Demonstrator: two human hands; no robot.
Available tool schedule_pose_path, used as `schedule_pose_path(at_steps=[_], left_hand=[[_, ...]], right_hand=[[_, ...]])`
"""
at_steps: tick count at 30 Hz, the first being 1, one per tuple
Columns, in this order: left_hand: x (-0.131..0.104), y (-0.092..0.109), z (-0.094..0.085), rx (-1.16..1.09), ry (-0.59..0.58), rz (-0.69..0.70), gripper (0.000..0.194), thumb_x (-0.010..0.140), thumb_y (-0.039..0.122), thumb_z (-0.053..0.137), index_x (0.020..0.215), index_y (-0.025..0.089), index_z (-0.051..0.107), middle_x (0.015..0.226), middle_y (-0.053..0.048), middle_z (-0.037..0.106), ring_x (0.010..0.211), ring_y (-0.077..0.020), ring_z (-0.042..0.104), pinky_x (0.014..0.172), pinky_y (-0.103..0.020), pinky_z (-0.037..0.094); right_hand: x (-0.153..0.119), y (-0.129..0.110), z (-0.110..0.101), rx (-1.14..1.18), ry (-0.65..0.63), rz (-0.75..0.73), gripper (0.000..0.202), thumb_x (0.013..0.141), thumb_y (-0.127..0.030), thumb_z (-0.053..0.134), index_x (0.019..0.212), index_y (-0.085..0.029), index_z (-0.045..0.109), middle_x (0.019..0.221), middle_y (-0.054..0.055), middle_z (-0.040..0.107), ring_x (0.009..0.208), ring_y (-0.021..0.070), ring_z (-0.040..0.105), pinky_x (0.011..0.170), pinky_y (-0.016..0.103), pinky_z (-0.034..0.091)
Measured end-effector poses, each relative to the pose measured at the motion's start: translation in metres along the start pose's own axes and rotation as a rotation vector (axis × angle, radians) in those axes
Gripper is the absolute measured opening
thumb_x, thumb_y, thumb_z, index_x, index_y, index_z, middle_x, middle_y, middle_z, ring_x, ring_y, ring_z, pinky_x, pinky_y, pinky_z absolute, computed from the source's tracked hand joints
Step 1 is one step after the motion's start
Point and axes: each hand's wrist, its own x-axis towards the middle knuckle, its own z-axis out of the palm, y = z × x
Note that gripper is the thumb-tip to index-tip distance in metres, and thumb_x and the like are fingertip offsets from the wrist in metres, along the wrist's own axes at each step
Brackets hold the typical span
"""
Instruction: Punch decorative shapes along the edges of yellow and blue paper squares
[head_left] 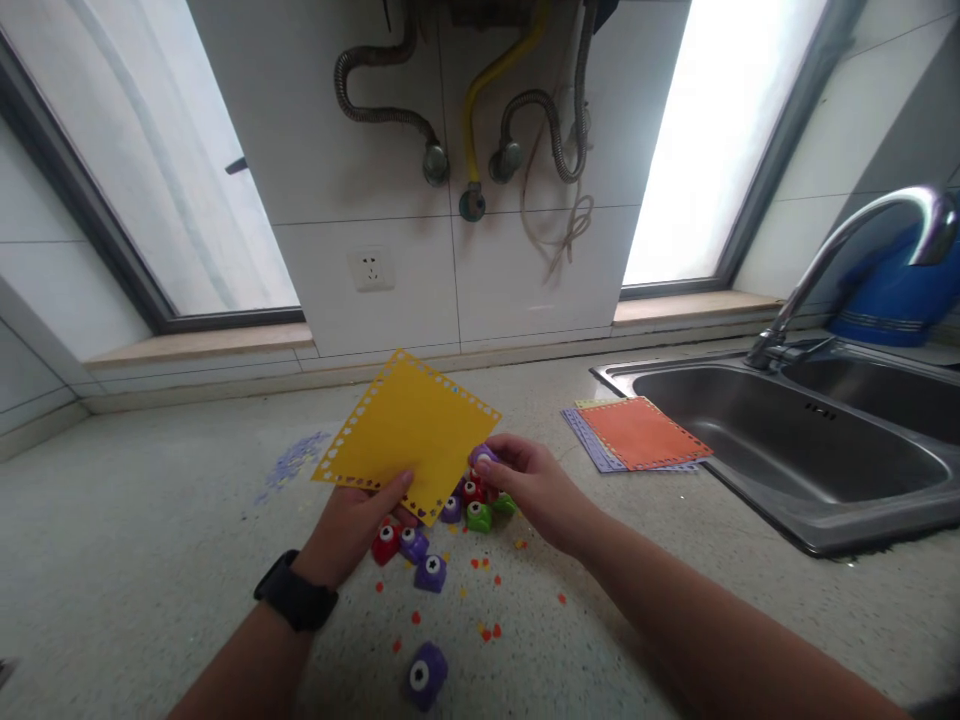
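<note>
A yellow paper sheet (411,425) with shaped holes punched along its edges is pinched in my left hand (375,505), thumb on top. My right hand (536,485) grips a small purple craft punch (482,455) at the sheet's right edge; whether its slot is around the paper I cannot tell. On the counter beneath lie several more punches: a red punch (385,543), a purple punch (431,572), a green punch (478,517) and others partly hidden by the sheet and my hands. One purple punch (427,675) lies apart, nearer to me.
Orange and purple punched sheets (637,435) are stacked beside the steel sink (720,430) on the right. Purple paper bits (296,460) lie at left, orange bits (487,632) in front. A faucet (825,250) arches over the sink. The tiled wall (375,180) stands behind.
</note>
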Motion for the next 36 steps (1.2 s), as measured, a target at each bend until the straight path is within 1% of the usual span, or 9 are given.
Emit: schedule_pose_path(at_steps=[3, 5, 10, 13, 16, 23, 26, 32, 36], left_hand=[[-0.001, 0.002, 0.002, -0.070, -0.079, 0.005, 0.031, 0.083, 0.039, 0.072, 0.102, 0.015, 0.076, 0.096, -0.010, 0.082, 0.066, -0.0219, 0.074, 0.067, -0.034, 0.061], [-0.002, 0.003, 0.004, -0.082, -0.094, 0.015, 0.032, 0.083, 0.037, 0.072, 0.107, 0.014, 0.073, 0.102, -0.011, 0.081, 0.059, -0.0193, 0.072, 0.059, -0.032, 0.060], [-0.003, 0.007, 0.006, -0.106, -0.151, 0.044, 0.031, 0.086, 0.037, 0.071, 0.107, 0.014, 0.072, 0.107, -0.011, 0.080, 0.075, -0.0231, 0.076, 0.063, -0.032, 0.063], [-0.003, 0.008, 0.006, -0.101, -0.170, 0.048, 0.032, 0.087, 0.036, 0.071, 0.110, 0.014, 0.072, 0.108, -0.011, 0.080, 0.069, -0.0198, 0.075, 0.060, -0.031, 0.062], [-0.003, 0.006, 0.005, -0.089, -0.183, 0.044, 0.029, 0.088, 0.036, 0.070, 0.106, 0.014, 0.071, 0.100, -0.011, 0.081, 0.060, -0.0168, 0.072, 0.058, -0.029, 0.061], [-0.003, 0.005, 0.005, -0.035, -0.191, 0.057, 0.025, 0.089, 0.038, 0.069, 0.098, 0.015, 0.072, 0.084, -0.007, 0.080, 0.064, -0.0192, 0.074, 0.063, -0.030, 0.061], [-0.003, 0.006, 0.005, -0.029, -0.196, 0.055, 0.026, 0.089, 0.039, 0.070, 0.096, 0.015, 0.073, 0.076, -0.006, 0.079, 0.062, -0.0193, 0.073, 0.061, -0.030, 0.060], [-0.003, 0.005, 0.005, -0.034, -0.200, 0.049, 0.026, 0.088, 0.039, 0.070, 0.098, 0.015, 0.073, 0.078, -0.006, 0.079, 0.063, -0.0193, 0.074, 0.060, -0.030, 0.061], [-0.004, 0.005, 0.006, -0.063, -0.211, 0.047, 0.031, 0.088, 0.040, 0.071, 0.107, 0.016, 0.072, 0.090, -0.007, 0.081, 0.064, -0.0189, 0.075, 0.061, -0.030, 0.062]], right_hand=[[0.000, 0.003, 0.001, -0.006, -0.032, 0.053, 0.024, 0.082, -0.041, 0.079, 0.096, -0.022, 0.076, 0.088, 0.003, 0.073, 0.071, 0.0140, 0.062, 0.068, 0.030, 0.048], [-0.001, 0.006, 0.001, -0.012, -0.063, 0.076, 0.025, 0.085, -0.043, 0.077, 0.096, -0.021, 0.077, 0.087, 0.004, 0.072, 0.071, 0.0142, 0.061, 0.067, 0.030, 0.046], [-0.002, 0.012, 0.002, -0.015, -0.114, 0.146, 0.029, 0.087, -0.046, 0.075, 0.097, -0.018, 0.076, 0.085, 0.005, 0.070, 0.069, 0.0131, 0.056, 0.064, 0.028, 0.042], [-0.002, 0.014, 0.003, -0.010, -0.127, 0.188, 0.031, 0.087, -0.045, 0.075, 0.096, -0.015, 0.075, 0.086, 0.006, 0.070, 0.069, 0.0122, 0.055, 0.065, 0.028, 0.042], [-0.002, 0.015, 0.005, -0.003, -0.140, 0.210, 0.030, 0.087, -0.044, 0.075, 0.095, -0.015, 0.075, 0.087, 0.007, 0.070, 0.069, 0.0120, 0.055, 0.066, 0.028, 0.042], [-0.003, 0.016, 0.011, 0.003, -0.136, 0.220, 0.032, 0.084, -0.045, 0.077, 0.094, -0.015, 0.073, 0.087, 0.007, 0.069, 0.067, 0.0125, 0.056, 0.065, 0.029, 0.044], [-0.004, 0.016, 0.012, -0.006, -0.140, 0.235, 0.034, 0.083, -0.046, 0.078, 0.092, -0.014, 0.072, 0.085, 0.006, 0.069, 0.066, 0.0118, 0.057, 0.064, 0.028, 0.044], [-0.003, 0.018, 0.014, -0.023, -0.133, 0.239, 0.035, 0.080, -0.047, 0.080, 0.087, -0.014, 0.071, 0.077, 0.004, 0.067, 0.060, 0.0110, 0.056, 0.060, 0.028, 0.044], [-0.003, 0.019, 0.015, -0.026, -0.122, 0.211, 0.034, 0.079, -0.047, 0.080, 0.084, -0.015, 0.071, 0.075, 0.003, 0.067, 0.059, 0.0108, 0.055, 0.058, 0.027, 0.043]])
